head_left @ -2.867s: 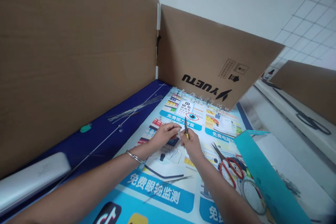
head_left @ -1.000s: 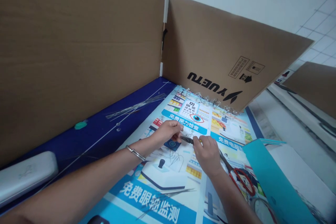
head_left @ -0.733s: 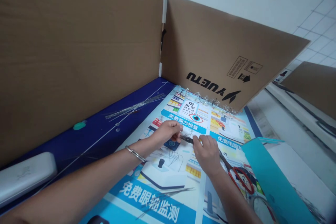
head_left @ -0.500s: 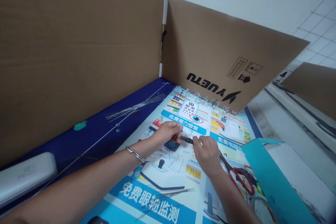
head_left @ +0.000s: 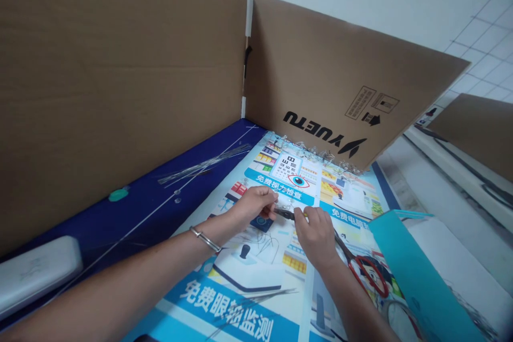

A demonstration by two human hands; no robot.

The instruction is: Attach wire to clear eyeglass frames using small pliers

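While gripping the needle-nose pliers (head_left: 285,214) in the closed right hand (head_left: 315,236) above the printed poster (head_left: 286,318), left hand (head_left: 256,204) pinched together at their tip, holding cannot-tell-what, expect light, stiff metal, best held by the handles (head_left: 306,215)
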